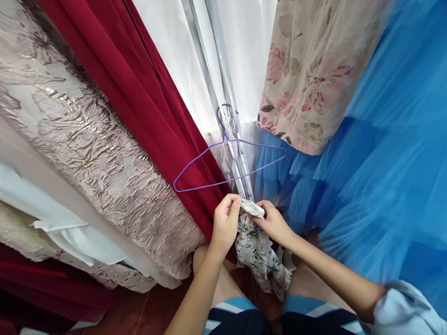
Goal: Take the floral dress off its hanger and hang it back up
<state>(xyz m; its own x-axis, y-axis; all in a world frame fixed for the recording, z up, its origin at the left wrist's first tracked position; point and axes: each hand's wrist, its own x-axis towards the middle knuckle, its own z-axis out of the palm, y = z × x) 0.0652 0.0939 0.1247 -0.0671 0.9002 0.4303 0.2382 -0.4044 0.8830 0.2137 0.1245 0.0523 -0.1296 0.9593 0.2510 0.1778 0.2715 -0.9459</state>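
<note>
Closest to the camera, below your hands, lie your striped clothes and, lower right of them, your bunched pale-blue sleeve. Your left hand has its thumb and fingers closed in a pinch on one end of a gathered edge of a patterned garment; your right hand pinches the other end, its fingers nearly together. The garment hangs crumpled beneath both hands, between your knees. Just above your hands, a purple hanger (nothing hangs on its bar) sits against the metal poles. Dark red cloth slants up and left of your hands; blue tulle spreads to their right.
</note>
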